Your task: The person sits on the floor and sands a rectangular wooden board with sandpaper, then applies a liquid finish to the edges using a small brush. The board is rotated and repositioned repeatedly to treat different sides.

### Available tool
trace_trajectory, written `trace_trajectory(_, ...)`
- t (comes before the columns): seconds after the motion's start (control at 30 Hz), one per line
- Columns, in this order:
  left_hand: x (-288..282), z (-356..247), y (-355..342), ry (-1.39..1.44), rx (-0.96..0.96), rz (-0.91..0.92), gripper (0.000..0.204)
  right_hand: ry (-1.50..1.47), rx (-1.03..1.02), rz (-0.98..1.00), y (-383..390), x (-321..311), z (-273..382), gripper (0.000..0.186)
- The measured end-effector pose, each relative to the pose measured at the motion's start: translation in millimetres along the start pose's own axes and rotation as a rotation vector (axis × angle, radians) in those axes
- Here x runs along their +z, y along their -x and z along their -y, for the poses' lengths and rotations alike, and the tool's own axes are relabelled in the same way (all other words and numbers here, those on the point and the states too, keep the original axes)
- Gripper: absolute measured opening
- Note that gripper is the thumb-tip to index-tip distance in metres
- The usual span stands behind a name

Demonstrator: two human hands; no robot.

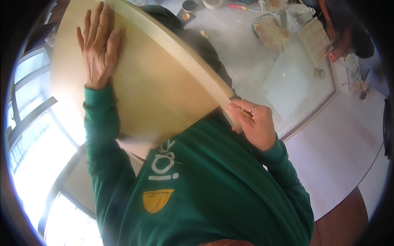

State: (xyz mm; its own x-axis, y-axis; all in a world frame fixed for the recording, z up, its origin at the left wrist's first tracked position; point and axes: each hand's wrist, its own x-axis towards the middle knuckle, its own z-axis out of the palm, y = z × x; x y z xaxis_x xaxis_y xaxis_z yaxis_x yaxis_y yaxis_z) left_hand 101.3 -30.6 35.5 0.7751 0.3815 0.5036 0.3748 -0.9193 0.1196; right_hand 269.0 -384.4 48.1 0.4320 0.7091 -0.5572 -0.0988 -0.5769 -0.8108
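Observation:
My left hand point(97, 53) lies flat on a pale wooden panel point(156, 90), fingers stretched toward its upper edge. A light wooden strip point(186, 57) runs along the panel's right side, from the top down to my right hand point(254, 125). That hand is closed round the strip's lower end, thumb on top, with a thin yellowish item, too small to make out, between the fingers. The panel's lower part reaches over the front of my green sweatshirt.
A white worktop point(305, 160) curves along the right. At upper right lie a stained rag point(273, 35), a clear sheet point(287, 94), small tubs point(188, 6) and a red-handled tool point(237, 7). Another person's arm and hand point(328, 28) are at far right; bright windows point(37, 147) line the left.

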Motion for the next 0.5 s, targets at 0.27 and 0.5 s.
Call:
trace_trajectory(0.27,-9,-91,44,0.164,0.121,-0.002,0.042,0.099,-0.014,0.054,-17,-13,-6,0.024)
trace_trajectory(0.5,-3,-128,63,0.281,0.164,0.112,0.043,-0.011,0.004,0.054,-27,-14,-20,0.025)
